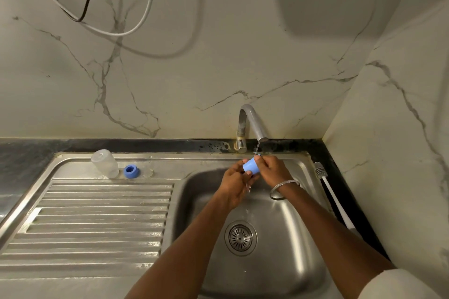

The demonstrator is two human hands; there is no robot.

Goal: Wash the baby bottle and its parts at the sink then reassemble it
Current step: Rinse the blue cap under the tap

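Rinsing step, probably midway. Grips small blue plastic cap with left hand and right hand, hands close together, under thin stream from curved steel tap, over steel sink basin. Leaves clear plastic bottle body and blue screw ring on drainboard (well left). Next likely needs turning cap, then setting aside.

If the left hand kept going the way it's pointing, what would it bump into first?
The left hand already holds the cap, so that comes first. Beyond it, probably the tap, though depth is unclear.
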